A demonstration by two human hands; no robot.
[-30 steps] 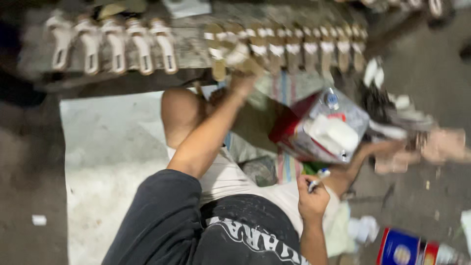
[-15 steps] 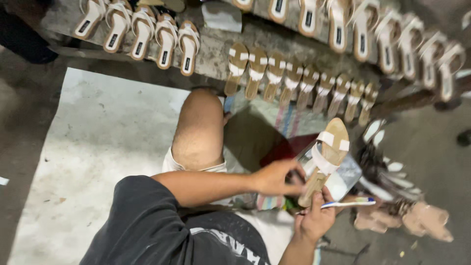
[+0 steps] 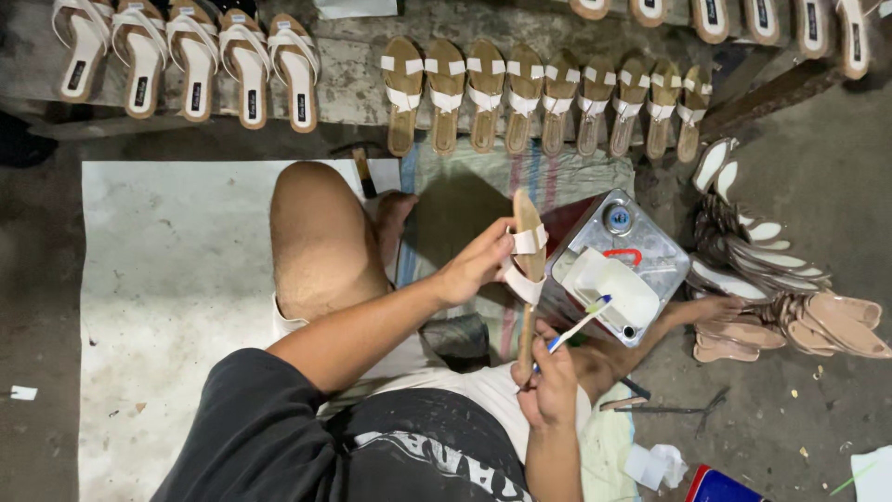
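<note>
Now left hand (image 3: 472, 270) grips sandal (image 3: 528, 270) — right hand (image 3: 548, 386) below holds toothbrush (image 3: 581, 323).

The left hand (image 3: 474, 270) covers part of the sandal (image 3: 528, 270) it holds, so the grip under its fingers cannot be seen. The toothbrush (image 3: 581, 323) handle vanishes inside the right hand (image 3: 548, 386), and whether its bristles touch the sandal is too fine to tell. At 12 o'clock the upper row of sandals (image 3: 715, 14) is cut off by the frame edge. At 5 o'clock a blue and red can (image 3: 720, 486) is cropped at the bottom. The stacked soles (image 3: 771, 270) at 3 o'clock overlap, hiding their count. The person's right lower leg runs behind the metal tin (image 3: 618, 260).
</note>
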